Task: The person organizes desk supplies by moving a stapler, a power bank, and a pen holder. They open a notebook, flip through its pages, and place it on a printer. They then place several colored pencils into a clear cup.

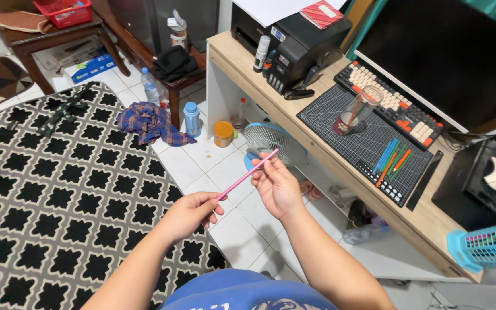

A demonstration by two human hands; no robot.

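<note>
pink straw [247, 175] pinched at both ends | left hand [189, 211], right hand [276, 186] fingers closed on it | best kept level, grip light

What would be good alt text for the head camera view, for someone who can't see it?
Two bare hands hold a thin pink stick between them, left hand at its lower end, right hand near its upper end, above a white tiled floor. At right, a wooden desk carries a dark gridded cutting mat with coloured sticks.
</note>
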